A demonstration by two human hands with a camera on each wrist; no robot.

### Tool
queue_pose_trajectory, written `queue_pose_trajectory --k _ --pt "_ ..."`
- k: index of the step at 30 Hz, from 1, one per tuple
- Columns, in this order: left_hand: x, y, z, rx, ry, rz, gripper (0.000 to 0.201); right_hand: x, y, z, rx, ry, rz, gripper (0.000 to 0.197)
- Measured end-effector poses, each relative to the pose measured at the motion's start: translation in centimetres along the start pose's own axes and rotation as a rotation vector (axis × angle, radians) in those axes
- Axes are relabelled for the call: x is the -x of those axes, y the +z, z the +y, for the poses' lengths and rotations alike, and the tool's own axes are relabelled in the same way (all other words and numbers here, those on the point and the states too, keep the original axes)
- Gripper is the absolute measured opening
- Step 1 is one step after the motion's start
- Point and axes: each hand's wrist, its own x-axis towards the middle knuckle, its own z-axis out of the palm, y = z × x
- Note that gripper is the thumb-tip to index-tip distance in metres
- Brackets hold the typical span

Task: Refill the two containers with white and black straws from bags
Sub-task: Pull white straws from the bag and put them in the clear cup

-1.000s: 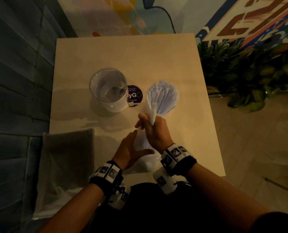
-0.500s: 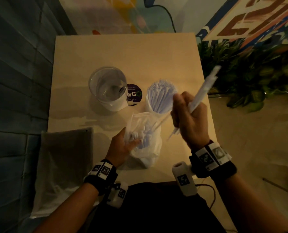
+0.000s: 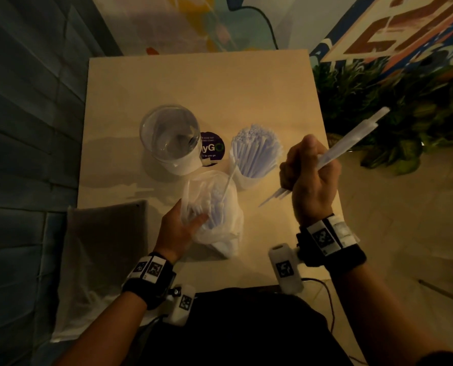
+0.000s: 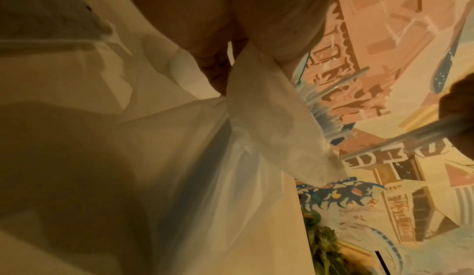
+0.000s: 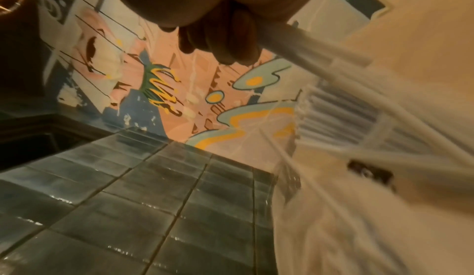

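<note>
My right hand [image 3: 308,170] grips a bunch of white straws [image 3: 352,140], held slanted above the table's right edge, their upper ends pointing up and right. The same bunch of white straws [image 5: 320,60] runs out from under my curled fingers in the right wrist view. My left hand [image 3: 183,225] holds the clear plastic bag [image 3: 220,220] of white straws by its mouth near the front of the table; one straw sticks up out of it. The bag [image 4: 256,117] bunches under my left fingers. Behind it stands a container full of white straws [image 3: 254,157]. An empty clear container [image 3: 171,140] stands to its left.
A round dark sticker [image 3: 211,149] lies on the beige table [image 3: 220,88] between the containers. A second, flat bag [image 3: 101,254] lies at the front left corner. Tiled wall runs on the left, green plants [image 3: 391,114] stand to the right.
My right hand has pulled a bunch of white straws out of the bag and lifted it up and right. My left hand shifted to hold the bag's mouth open.
</note>
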Motion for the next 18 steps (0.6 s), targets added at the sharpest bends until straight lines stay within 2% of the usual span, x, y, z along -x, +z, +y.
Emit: queue_pose_trajectory --k 4,8,14,16,18 --pt "-0.2 -1.3 -1.2 0.017 -0.015 0.049 0.033 -2.4 -0.1 -2.4 -0.017 -0.176 0.030 0.037" --pt "0.1 -1.5 -1.2 0.065 -0.051 0.046 0.031 -2.7 0.2 -1.8 -0.024 -0.152 -0.026 0.036" --pt "1.1 -1.4 -0.6 0.081 -0.060 0.126 0.025 2.8 -1.6 8.9 0.322 0.066 -0.056 0.052" --pt "1.7 -1.7 -0.8 0.038 -0.050 0.130 0.024 4.2 -2.1 12.1 0.365 0.125 -0.065 0.074" --pt "2.2 -1.8 -0.6 0.016 -0.049 0.131 0.024 4.7 -2.3 14.1 0.371 0.136 -0.080 0.083"
